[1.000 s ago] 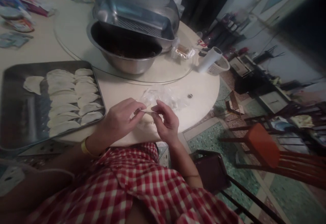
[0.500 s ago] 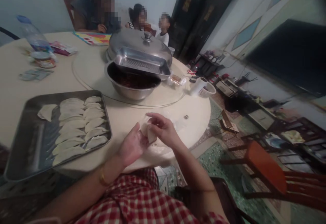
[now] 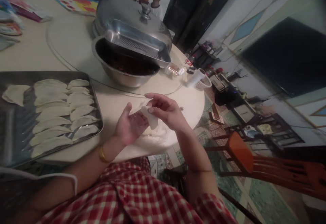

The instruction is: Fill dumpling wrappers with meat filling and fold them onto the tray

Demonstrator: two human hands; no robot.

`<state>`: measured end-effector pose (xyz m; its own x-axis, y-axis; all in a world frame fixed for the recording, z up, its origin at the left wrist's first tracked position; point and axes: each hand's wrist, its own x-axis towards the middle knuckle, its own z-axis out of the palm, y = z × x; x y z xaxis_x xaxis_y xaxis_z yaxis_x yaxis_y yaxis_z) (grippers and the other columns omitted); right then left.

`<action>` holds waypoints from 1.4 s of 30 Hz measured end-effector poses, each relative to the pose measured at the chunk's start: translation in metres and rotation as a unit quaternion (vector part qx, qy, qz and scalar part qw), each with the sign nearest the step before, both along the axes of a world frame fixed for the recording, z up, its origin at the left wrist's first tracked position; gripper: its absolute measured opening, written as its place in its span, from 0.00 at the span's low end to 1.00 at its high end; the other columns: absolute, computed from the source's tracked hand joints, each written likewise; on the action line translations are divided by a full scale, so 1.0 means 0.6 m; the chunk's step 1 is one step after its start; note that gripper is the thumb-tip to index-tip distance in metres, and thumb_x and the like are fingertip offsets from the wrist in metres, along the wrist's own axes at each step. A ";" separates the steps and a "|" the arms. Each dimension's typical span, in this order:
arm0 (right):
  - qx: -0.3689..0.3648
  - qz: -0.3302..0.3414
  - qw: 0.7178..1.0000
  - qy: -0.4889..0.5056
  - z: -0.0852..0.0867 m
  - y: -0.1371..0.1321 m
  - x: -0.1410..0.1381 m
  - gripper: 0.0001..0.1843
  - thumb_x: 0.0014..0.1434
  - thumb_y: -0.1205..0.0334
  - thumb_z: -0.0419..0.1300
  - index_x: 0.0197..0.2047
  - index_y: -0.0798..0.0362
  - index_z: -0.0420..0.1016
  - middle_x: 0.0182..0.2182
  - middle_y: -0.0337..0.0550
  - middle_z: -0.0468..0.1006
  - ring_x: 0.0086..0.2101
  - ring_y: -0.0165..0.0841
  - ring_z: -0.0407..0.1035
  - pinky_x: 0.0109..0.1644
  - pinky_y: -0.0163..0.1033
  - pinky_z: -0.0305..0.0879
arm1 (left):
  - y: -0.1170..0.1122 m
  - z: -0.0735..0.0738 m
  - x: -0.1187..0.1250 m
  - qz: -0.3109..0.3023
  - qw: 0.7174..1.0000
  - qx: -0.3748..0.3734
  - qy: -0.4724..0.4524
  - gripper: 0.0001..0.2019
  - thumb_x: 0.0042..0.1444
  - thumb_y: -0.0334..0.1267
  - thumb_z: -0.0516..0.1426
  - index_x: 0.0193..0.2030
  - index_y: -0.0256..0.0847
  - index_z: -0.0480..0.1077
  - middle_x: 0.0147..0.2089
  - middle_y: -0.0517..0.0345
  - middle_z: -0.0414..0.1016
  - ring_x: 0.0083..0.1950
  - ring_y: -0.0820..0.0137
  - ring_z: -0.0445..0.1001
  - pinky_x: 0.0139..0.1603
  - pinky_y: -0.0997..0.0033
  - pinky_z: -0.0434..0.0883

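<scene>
A pale dumpling wrapper (image 3: 152, 119) hangs folded from the thumb and fingers of my right hand (image 3: 166, 112), which is closed on it. Beside it, my left hand (image 3: 129, 125) is palm up with its thumb raised and fingers apart. Whether its fingertips touch the wrapper, I cannot tell. Beneath both hands lies a pale pile, apparently more wrappers in plastic (image 3: 158, 135), partly hidden. On the left, a metal tray (image 3: 100, 115) bears rows of folded dumplings (image 3: 52, 110), with one piece (image 3: 15, 94) lying apart.
Beyond my hands stands a steel bowl (image 3: 127, 78) with dark contents. A ridged metal pan (image 3: 137, 40) leans over it against a large domed lid (image 3: 114, 8). A white roll (image 3: 196, 78) and a basket (image 3: 205, 83) sit near the right edge. People sit across the table.
My view has tilted down and shifted. My left hand has opened away from the wrapper, its thumb lifted, while my right hand keeps hold of it.
</scene>
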<state>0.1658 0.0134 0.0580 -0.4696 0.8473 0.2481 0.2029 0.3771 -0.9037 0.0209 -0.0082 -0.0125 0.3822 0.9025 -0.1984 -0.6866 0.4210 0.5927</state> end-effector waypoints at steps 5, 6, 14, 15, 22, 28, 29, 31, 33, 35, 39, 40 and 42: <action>-0.031 -0.007 0.999 -0.012 -0.009 0.024 -0.010 0.18 0.58 0.58 0.60 0.52 0.48 0.72 0.32 0.36 0.77 0.27 0.25 0.68 0.24 0.30 0.68 | -0.002 0.011 -0.004 -0.007 1.000 -0.009 -0.020 0.30 0.59 0.64 0.43 0.49 0.41 0.69 0.48 0.46 0.79 0.54 0.55 0.75 0.50 0.49 0.74; -0.026 -0.024 0.999 -0.015 -0.015 0.031 -0.011 0.18 0.57 0.59 0.60 0.51 0.49 0.73 0.32 0.36 0.76 0.27 0.25 0.68 0.25 0.30 0.68 | -0.002 0.017 -0.006 -0.001 1.000 -0.016 -0.025 0.29 0.60 0.62 0.43 0.51 0.41 0.69 0.50 0.46 0.78 0.55 0.55 0.74 0.51 0.50 0.74; 0.180 -0.220 0.953 -0.101 -0.021 0.119 0.000 0.12 0.58 0.64 0.58 0.45 0.51 0.78 0.33 0.40 0.78 0.32 0.27 0.70 0.40 0.37 0.71 | 0.004 0.058 -0.011 0.015 0.985 -0.139 -0.097 0.17 0.63 0.40 0.50 0.54 0.37 0.70 0.53 0.48 0.78 0.56 0.64 0.75 0.56 0.65 0.74; 0.205 -0.241 0.941 -0.121 -0.017 0.137 0.001 0.12 0.58 0.64 0.58 0.44 0.52 0.78 0.32 0.41 0.78 0.32 0.29 0.70 0.42 0.38 0.71 | 0.006 0.057 -0.012 0.018 0.982 -0.149 -0.111 0.17 0.63 0.39 0.50 0.55 0.36 0.70 0.52 0.47 0.78 0.56 0.64 0.76 0.56 0.66 0.74; 0.292 -0.240 0.888 -0.263 -0.005 0.240 -0.021 0.10 0.58 0.66 0.58 0.40 0.51 0.81 0.33 0.44 0.79 0.36 0.35 0.71 0.46 0.42 0.68 | 0.013 0.037 -0.025 0.054 0.969 -0.198 -0.140 0.22 0.63 0.37 0.52 0.64 0.41 0.65 0.56 0.50 0.77 0.59 0.63 0.74 0.62 0.62 0.70; 0.364 -0.236 0.830 -0.351 -0.005 0.264 -0.026 0.10 0.61 0.63 0.57 0.35 0.51 0.81 0.31 0.45 0.79 0.35 0.37 0.70 0.43 0.41 0.66 | 0.005 0.026 -0.039 0.042 0.957 -0.254 -0.135 0.24 0.60 0.42 0.57 0.63 0.50 0.66 0.60 0.56 0.74 0.63 0.62 0.70 0.66 0.62 0.66; 0.376 -0.245 0.816 -0.364 -0.003 0.261 -0.022 0.11 0.62 0.60 0.57 0.34 0.52 0.81 0.30 0.46 0.78 0.35 0.38 0.69 0.43 0.42 0.66 | 0.003 0.024 -0.040 0.038 0.956 -0.258 -0.138 0.24 0.59 0.43 0.58 0.62 0.51 0.68 0.60 0.57 0.74 0.63 0.62 0.70 0.66 0.63 0.66; 0.385 -0.246 0.800 -0.389 0.001 0.253 -0.011 0.12 0.61 0.56 0.58 0.32 0.52 0.80 0.27 0.46 0.76 0.33 0.39 0.68 0.41 0.44 0.64 | 0.000 0.017 -0.042 0.026 0.954 -0.259 -0.147 0.24 0.56 0.46 0.60 0.60 0.52 0.71 0.60 0.57 0.74 0.64 0.61 0.69 0.65 0.65 0.66; 0.371 -0.215 0.812 -0.396 0.004 0.248 -0.005 0.10 0.61 0.58 0.59 0.32 0.52 0.80 0.26 0.45 0.76 0.32 0.37 0.67 0.41 0.43 0.64 | -0.002 0.011 -0.042 0.019 0.955 -0.252 -0.153 0.24 0.53 0.49 0.62 0.57 0.51 0.73 0.60 0.57 0.74 0.64 0.60 0.69 0.63 0.66 0.68; 0.355 -0.182 0.832 -0.386 0.005 0.251 -0.006 0.10 0.61 0.64 0.57 0.35 0.51 0.80 0.28 0.44 0.77 0.32 0.36 0.67 0.41 0.42 0.64 | -0.003 0.008 -0.041 0.014 0.956 -0.247 -0.157 0.24 0.51 0.49 0.63 0.56 0.51 0.74 0.60 0.56 0.74 0.64 0.58 0.69 0.62 0.65 0.69; 0.354 -0.151 0.841 -0.381 0.001 0.268 -0.027 0.12 0.62 0.65 0.54 0.34 0.52 0.80 0.27 0.45 0.76 0.32 0.36 0.66 0.42 0.42 0.64 | -0.001 0.009 -0.040 0.024 0.957 -0.255 -0.138 0.22 0.50 0.49 0.63 0.52 0.49 0.77 0.57 0.53 0.77 0.63 0.56 0.69 0.63 0.61 0.68; 0.358 -0.140 0.840 -0.383 0.002 0.270 -0.033 0.13 0.62 0.64 0.54 0.31 0.52 0.79 0.26 0.44 0.74 0.31 0.36 0.65 0.41 0.42 0.63 | 0.000 0.010 -0.040 0.031 0.957 -0.257 -0.130 0.21 0.50 0.49 0.63 0.52 0.49 0.77 0.56 0.53 0.77 0.64 0.56 0.69 0.64 0.60 0.67; 0.376 -0.130 0.835 -0.380 0.006 0.269 -0.041 0.17 0.63 0.63 0.53 0.26 0.52 0.78 0.22 0.43 0.71 0.29 0.35 0.63 0.39 0.42 0.62 | 0.001 0.013 -0.039 0.039 0.958 -0.258 -0.121 0.20 0.50 0.47 0.63 0.51 0.50 0.77 0.57 0.54 0.77 0.65 0.57 0.68 0.65 0.60 0.66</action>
